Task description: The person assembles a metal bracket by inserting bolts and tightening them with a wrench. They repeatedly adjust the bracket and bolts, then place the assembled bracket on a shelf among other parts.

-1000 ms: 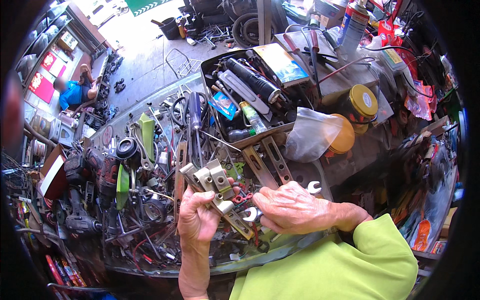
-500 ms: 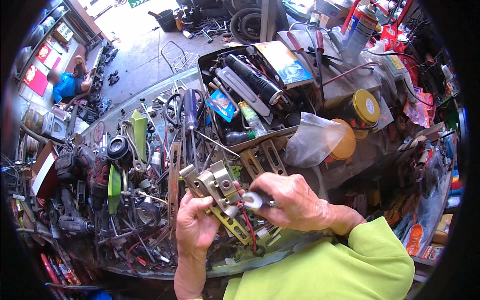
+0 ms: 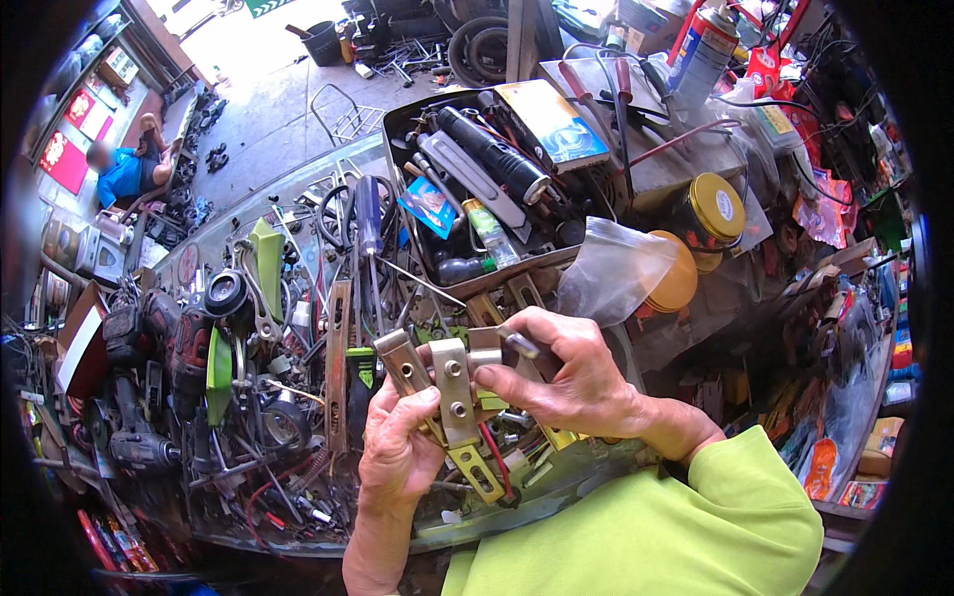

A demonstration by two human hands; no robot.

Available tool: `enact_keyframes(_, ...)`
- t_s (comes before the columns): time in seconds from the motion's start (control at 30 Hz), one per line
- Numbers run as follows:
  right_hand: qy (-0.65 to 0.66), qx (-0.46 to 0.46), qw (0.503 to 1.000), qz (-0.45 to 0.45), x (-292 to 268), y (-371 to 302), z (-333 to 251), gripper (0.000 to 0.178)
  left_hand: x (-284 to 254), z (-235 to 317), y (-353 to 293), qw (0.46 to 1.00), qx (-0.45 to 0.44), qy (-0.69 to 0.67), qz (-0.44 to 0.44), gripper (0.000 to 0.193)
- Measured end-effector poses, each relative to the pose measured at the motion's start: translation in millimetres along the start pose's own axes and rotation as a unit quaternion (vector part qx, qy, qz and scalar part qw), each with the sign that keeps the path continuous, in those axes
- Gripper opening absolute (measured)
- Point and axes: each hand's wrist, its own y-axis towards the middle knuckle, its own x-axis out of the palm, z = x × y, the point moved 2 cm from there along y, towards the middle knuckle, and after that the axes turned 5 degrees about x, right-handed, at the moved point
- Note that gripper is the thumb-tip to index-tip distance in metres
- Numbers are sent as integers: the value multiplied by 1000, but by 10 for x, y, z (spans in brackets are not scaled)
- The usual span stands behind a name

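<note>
A brass-toned metal bracket assembly (image 3: 453, 387), made of bent plates with screw holes, is held upright over the bench. Its left plate is gripped by my left hand (image 3: 399, 437), thumb in front and fingers behind. My right hand (image 3: 581, 382) closes on the bracket's right side, with the thumb pressed on a bent plate. A small, blurred cylinder (image 3: 521, 345) pokes out by the right index finger; its kind is unclear. Below the bracket hangs a slotted yellowish metal strip (image 3: 475, 475), and a red wire (image 3: 494, 444) runs beside it.
Beyond my hands stands an open metal box (image 3: 397, 164) of tools. A screwdriver (image 3: 370, 223), cordless drills (image 3: 194, 348) and loose hardware crowd the left. A plastic bag (image 3: 606, 273) and yellow-lidded jars (image 3: 717, 206) are at the right. A person (image 3: 124, 177) sits far left.
The bracket has turned so its plates face me more. My right hand has moved up, its thumb now on the bracket; the white-ended object it held is now mostly out of sight.
</note>
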Motion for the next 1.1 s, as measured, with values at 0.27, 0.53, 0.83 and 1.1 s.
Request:
enact_keyframes(0.27,151,32,975,-158,9,-58,-225,28,45,6,-8,999,41,6,-3,40)
enact_keyframes(0.53,14,90,991,-102,119,91,-119,39,67,-27,-47,999,50,18,-5,56)
enact_keyframes(0.83,126,85,965,-212,136,195,-46,28,152,-37,-60,994,94,64,-2,58)
enact_keyframes(1.1,337,208,887,-239,89,186,3,21,196,8,-51,993,106,58,3,50)
